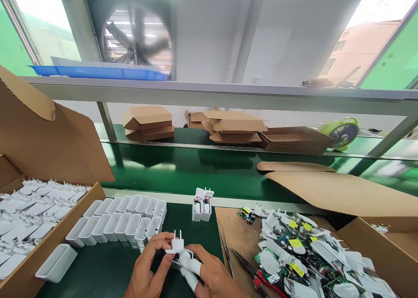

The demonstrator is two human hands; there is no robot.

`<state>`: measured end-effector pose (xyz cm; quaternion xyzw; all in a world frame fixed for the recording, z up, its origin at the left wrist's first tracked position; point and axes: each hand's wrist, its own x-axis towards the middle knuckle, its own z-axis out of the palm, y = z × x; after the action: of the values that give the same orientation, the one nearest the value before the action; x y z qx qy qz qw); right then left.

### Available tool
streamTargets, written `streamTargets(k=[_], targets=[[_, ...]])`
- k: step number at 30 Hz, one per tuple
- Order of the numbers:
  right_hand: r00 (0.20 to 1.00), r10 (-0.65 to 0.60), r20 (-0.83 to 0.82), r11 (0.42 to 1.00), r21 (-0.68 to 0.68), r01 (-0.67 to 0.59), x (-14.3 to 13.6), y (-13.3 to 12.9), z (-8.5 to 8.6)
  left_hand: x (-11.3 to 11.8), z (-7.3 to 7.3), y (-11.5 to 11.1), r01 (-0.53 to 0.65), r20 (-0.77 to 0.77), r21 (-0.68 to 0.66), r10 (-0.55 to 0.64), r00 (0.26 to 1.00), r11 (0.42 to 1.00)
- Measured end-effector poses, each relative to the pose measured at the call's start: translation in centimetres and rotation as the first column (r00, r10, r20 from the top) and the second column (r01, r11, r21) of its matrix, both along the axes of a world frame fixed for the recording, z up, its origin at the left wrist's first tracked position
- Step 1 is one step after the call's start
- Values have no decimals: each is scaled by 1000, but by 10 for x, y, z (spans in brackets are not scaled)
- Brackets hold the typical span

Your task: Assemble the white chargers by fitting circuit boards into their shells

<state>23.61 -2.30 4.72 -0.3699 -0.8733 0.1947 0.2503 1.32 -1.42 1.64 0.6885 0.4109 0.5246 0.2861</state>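
Note:
Low in the middle, both hands close on a white charger housing (177,244) with two metal pins pointing up. My left hand (150,265) pinches its left side between thumb and fingers. From the right, my right hand (210,269) grips the same piece; white coverings wrap some of its fingers. The housing's underside is hidden by the fingers. Just left of the hands stand two rows of open white plastic cases (119,226). Beyond the hands, two white cases with wired parts inside (201,204) stand upright, side by side.
At left, a cardboard box (70,219) holds many white plug parts, with a single case (56,263) beside it. Tweezers (227,252) and red-handled pliers (257,278) lie right, near heaped circuit boards and covers (300,252). Behind runs a green conveyor belt (196,167) under a shelf (228,93).

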Motion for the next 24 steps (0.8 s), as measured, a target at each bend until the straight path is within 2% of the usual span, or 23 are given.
streamTargets(k=[3, 8, 10, 13, 16, 19, 21, 24], targets=[[1000, -13, -2, 1000, 6, 13, 0, 0, 0, 0, 1, 1, -20, -33, 51, 22, 999, 999], [1000, -21, 4, 999, 34, 21, 2, 1, -11, 3, -2, -3, 101, -183, 153, -73, 980, 983], [1000, -26, 5, 999, 18, 26, 2, 1, -13, 5, -2, -6, 126, -196, 182, -89, 977, 975], [998, -19, 56, 1000, 16, 18, 2, 1, -14, 7, 2, -6, 171, -153, 118, -152, 976, 978], [991, -10, 137, 999, 50, 3, 2, 0, -14, 10, 4, -4, 206, -45, 42, -204, 978, 978], [982, 1, 187, 999, 50, -11, 2, 0, -14, 12, 5, -1, 127, -2, 84, -127, 992, 988], [979, -10, 203, 998, 64, -3, 3, -1, -14, 11, 5, -1, 88, -102, 173, -71, 992, 981], [976, -55, 212, 992, 122, 30, 5, 0, -12, 8, 7, -3, 112, -323, 304, -8, 947, 946]])
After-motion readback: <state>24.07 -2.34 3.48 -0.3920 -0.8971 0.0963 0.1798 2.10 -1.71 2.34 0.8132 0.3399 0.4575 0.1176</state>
